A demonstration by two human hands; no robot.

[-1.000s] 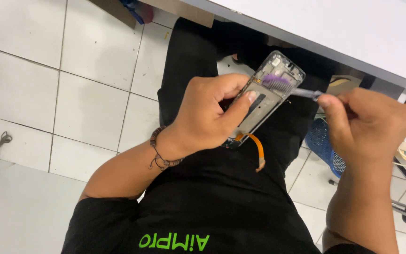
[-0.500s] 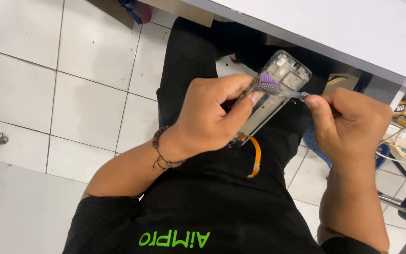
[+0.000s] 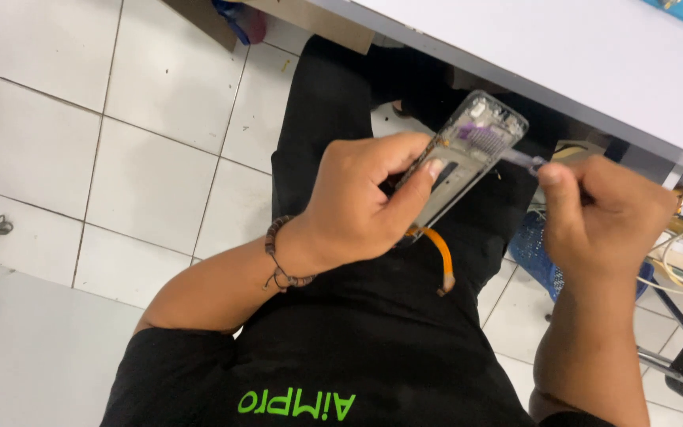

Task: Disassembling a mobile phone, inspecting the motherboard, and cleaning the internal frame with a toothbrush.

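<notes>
Left hand [image 3: 357, 202] is gripping the phone frame [image 3: 468, 158] by its long edges, over the lap, just below the white bench [image 3: 563, 63] edge. Right hand [image 3: 606, 213] is pinching a thin tool [image 3: 525, 160] whose tip is meeting the frame's top right. Frame looks light, stiff but fragile; the orange flex cable [image 3: 440, 257] dangling beneath looks tearable, so hold the rim only. Beyond, white tiled floor [image 3: 120, 158].
</notes>
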